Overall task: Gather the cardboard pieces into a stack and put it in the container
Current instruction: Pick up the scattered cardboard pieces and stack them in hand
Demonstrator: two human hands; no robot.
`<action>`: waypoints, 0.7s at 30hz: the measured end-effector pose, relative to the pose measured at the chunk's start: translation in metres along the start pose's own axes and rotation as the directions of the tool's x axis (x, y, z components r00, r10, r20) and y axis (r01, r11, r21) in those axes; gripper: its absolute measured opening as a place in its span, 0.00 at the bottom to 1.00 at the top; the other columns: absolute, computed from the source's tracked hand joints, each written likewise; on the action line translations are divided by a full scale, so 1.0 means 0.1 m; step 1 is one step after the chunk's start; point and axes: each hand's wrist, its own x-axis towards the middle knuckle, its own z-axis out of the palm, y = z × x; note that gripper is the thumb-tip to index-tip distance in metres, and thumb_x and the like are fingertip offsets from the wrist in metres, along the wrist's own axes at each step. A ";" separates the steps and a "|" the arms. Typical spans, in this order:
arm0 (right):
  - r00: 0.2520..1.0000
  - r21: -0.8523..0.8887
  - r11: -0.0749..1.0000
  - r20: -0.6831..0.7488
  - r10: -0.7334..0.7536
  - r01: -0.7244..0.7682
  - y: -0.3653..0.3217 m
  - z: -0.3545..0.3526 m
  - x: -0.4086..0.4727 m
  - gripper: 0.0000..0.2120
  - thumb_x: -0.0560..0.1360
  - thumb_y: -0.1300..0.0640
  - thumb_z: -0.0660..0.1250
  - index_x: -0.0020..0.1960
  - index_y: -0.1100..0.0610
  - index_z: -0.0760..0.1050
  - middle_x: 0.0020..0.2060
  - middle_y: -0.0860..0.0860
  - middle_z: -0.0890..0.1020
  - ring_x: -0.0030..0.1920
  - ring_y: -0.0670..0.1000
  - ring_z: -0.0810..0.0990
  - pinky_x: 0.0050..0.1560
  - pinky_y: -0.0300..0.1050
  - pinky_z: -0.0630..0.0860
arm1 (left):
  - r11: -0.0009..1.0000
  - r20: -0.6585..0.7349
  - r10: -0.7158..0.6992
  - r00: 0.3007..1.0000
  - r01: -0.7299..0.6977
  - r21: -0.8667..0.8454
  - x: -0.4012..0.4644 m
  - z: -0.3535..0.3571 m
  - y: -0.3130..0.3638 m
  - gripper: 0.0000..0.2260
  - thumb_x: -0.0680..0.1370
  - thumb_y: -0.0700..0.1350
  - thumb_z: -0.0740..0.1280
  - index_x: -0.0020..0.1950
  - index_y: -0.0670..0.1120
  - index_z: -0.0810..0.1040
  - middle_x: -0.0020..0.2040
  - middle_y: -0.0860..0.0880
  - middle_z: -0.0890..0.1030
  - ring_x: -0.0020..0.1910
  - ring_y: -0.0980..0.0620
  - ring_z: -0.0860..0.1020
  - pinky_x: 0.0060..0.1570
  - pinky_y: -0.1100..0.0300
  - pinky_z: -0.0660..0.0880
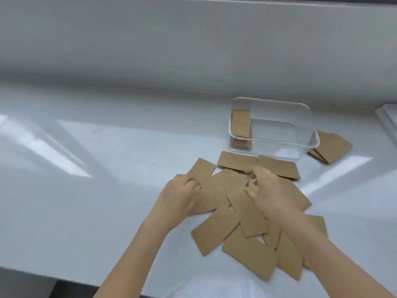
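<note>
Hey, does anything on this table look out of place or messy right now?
Yes. Loose cardboard pieces lie scattered and overlapping at odd angles under both hands. Another small pile sits outside the clear container, against its right end, while one stack is already inside.

Loose flat brown cardboard pieces overlap on glossy white table, before clear rectangular plastic container holding a small cardboard stack; another cardboard stack right.

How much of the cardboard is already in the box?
One small stack stands in the clear box. Both hands, left and right, are on the loose pile on the table, gathering it. That pile and the few pieces beside the box are left.
</note>
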 end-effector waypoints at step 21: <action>0.946 -0.018 0.969 0.213 0.243 -0.245 0.17 -0.21 0.13 0.22 0.61 0.56 0.79 0.47 0.52 0.68 0.44 0.48 0.76 0.43 0.52 0.76 0.37 0.46 0.73 | 0.849 0.288 -0.357 0.889 0.437 -0.296 0.09 -0.03 -0.04 0.06 0.76 0.48 0.63 0.41 0.49 0.70 0.38 0.52 0.74 0.35 0.52 0.73 0.33 0.61 0.68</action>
